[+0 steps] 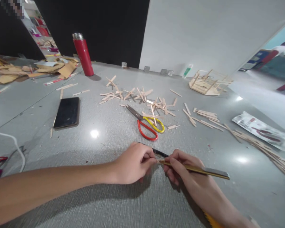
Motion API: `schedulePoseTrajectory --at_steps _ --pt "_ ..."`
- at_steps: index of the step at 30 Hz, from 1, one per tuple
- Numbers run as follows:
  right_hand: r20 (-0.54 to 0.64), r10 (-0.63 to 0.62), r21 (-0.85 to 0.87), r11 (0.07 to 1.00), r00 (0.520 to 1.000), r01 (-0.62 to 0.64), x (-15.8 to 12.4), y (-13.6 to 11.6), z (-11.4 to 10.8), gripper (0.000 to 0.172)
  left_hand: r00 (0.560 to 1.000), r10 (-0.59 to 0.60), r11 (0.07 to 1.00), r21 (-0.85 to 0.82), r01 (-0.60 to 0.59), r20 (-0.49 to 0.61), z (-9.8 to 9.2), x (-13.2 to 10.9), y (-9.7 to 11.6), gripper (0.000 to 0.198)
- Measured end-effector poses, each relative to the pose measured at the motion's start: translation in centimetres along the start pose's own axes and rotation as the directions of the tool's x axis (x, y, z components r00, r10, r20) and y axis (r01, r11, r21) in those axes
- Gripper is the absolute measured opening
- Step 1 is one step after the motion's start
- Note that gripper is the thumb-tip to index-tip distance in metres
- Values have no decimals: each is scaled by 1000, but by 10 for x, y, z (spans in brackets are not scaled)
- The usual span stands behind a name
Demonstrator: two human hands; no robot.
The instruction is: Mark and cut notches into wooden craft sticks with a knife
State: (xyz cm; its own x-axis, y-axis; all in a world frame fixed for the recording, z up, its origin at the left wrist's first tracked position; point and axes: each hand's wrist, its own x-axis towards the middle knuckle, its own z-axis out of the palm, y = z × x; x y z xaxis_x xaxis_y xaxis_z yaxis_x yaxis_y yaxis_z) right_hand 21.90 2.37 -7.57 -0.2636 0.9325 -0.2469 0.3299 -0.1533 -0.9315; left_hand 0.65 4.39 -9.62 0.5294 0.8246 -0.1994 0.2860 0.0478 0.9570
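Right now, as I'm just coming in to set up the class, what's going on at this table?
A person's right hand grips a slim gold-and-grey tool, while the left hand pinches a small pale piece at its tip, too small to make out. Beyond them lie scissors, untouched, and loose wooden sticks. A small wooden frame stands farther back, to the right.

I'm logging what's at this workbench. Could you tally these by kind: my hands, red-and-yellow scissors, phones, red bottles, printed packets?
Hands: 2 (left hand, right hand)
Scissors: 1
Phone: 1
Red bottle: 1
Packet: 1
Total: 6
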Motion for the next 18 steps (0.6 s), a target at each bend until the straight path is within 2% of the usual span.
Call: schedulePoseTrajectory --at_steps 9,12,15,16,18 --pt "97 -27 44 999 995 23 2 2 -8 38 1000 -18 999 -47 19 24 -2 1 1 25" --pt "35 -5 25 1000 999 4 2 2 -6 45 998 -54 997 -46 55 26 -3 1 4 23" --pt "-87 -3 -58 998 996 -2 -4 2 -2 51 995 -88 994 -53 91 55 -5 2 8 21" --pt "-121 -34 -103 994 992 22 -7 3 0 51 993 -96 993 -59 100 67 -5 3 9 21" --pt "-142 -183 -226 963 973 149 -13 4 2 49 990 -107 991 -70 113 88 -6 3 11 21"
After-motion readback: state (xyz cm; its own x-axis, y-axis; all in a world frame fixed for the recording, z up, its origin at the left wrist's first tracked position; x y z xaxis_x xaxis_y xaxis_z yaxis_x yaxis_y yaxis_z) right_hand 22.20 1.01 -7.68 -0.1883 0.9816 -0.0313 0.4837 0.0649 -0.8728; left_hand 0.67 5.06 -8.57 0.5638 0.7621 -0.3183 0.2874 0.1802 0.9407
